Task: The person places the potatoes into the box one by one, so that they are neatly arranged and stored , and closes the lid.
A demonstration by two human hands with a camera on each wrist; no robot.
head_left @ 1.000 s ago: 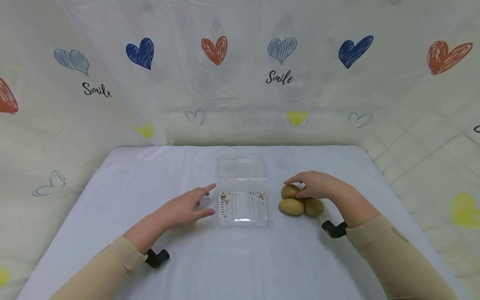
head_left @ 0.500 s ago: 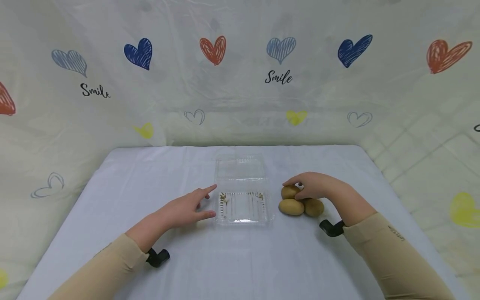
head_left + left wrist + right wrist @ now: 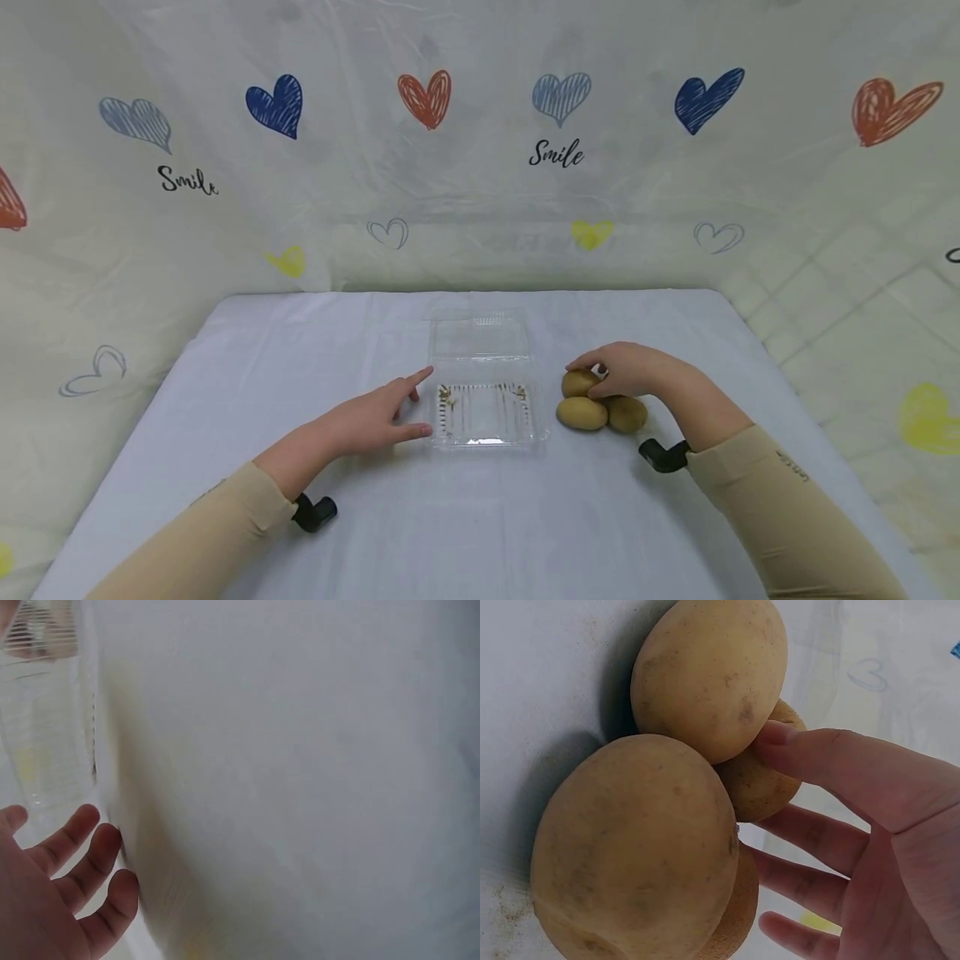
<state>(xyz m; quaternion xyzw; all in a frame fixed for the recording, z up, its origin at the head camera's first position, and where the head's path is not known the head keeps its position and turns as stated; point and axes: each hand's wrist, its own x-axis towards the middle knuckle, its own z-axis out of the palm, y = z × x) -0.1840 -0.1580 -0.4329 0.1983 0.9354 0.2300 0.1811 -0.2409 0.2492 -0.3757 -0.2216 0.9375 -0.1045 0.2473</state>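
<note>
1. Pale backdrop printed with red, blue and yellow hearts and the word "Smile" stands behind a table covered in white cloth.
2. Potatoes sit in a cluster right of the table's middle: the far potato, the near left potato and the near right potato. The right wrist view shows a fourth potato, which the hand hides from the head view.
3. Directly under the right hand lies the far potato; the two near potatoes lie just on the near side of the fingers.
4. That hand grips the far potato, thumb on its near side and index finger curved over its far side.
5. Left of the cluster, and apart from it, stands a clear plastic box, its lid folded back on the far side.
6. The left hand is at the box's left edge, holding nothing, thumb and index finger spread wide; whether their tips touch the plastic, I cannot tell.
</note>
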